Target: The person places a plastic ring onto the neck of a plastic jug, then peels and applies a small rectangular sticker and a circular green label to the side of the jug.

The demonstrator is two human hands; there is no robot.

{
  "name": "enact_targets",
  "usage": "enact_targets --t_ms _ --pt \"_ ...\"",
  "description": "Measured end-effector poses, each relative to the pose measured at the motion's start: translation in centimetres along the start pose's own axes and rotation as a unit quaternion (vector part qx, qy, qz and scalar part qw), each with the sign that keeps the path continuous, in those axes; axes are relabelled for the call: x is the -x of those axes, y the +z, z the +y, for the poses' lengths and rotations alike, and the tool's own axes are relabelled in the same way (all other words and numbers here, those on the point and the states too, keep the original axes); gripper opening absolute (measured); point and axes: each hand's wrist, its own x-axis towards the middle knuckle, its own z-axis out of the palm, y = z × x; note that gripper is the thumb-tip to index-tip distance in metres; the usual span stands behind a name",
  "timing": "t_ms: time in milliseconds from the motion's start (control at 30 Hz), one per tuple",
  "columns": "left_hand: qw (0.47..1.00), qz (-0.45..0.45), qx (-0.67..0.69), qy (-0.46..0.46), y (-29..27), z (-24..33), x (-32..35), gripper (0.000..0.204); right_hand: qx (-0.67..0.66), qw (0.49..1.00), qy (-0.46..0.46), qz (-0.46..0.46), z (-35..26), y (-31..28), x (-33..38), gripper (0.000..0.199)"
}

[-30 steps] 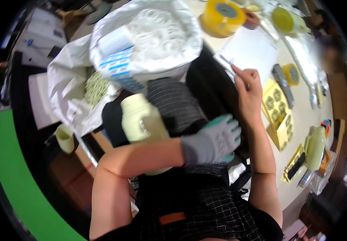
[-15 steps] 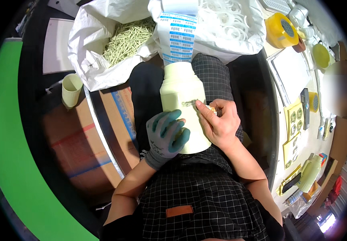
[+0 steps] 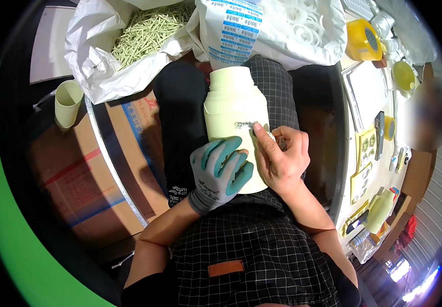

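Observation:
A pale yellow thermos casing (image 3: 234, 110) lies across my lap, its narrower neck pointing away from me and a small dark print on its side. My left hand (image 3: 218, 171), in a grey and green work glove with one fingertip bare, rests curled on its lower left side. My bare right hand (image 3: 285, 158) is closed at its right side, thumb stretched to the casing's surface beside the print. Behind that thumb a small crumpled bit of something shows; the fingers mostly hide it.
Ahead stand white sacks, one with thin pale green sticks (image 3: 152, 33), another with translucent rings (image 3: 303, 25); a label sheet (image 3: 236, 30) hangs between. A pale cup (image 3: 68, 100) is at left above cardboard boxes (image 3: 85, 176). The right table bears yellow tape (image 3: 359, 41), stickers and a thermos (image 3: 380, 211).
The view has shifted slightly, so the surroundings sit differently. Both hands stay on the casing; the right thumb remains beside the print, and the left hand lies slightly further over the casing.

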Motion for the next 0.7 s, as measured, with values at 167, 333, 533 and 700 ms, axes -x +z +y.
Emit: enact_targets --t_ms 167,333,533,700 --pt "1.0 -0.004 -0.006 0.003 0.0 -0.1 -0.1 0.037 0.005 1.0 -0.007 -0.001 0.0 0.1 -0.2 0.053" --pt "0.999 0.032 -0.011 0.009 0.5 0.0 -0.2 0.041 0.012 1.0 -0.016 -0.01 0.0 -0.1 -0.5 0.05" --pt "0.997 -0.05 -0.06 -0.009 -0.2 0.1 -1.2 0.043 0.038 0.998 -0.024 -0.035 0.3 -0.4 -0.7 0.046" --pt "0.997 -0.032 -0.071 0.002 -0.6 -0.5 -0.6 0.045 0.028 0.999 0.017 -0.044 2.2 -1.4 -0.6 0.049"
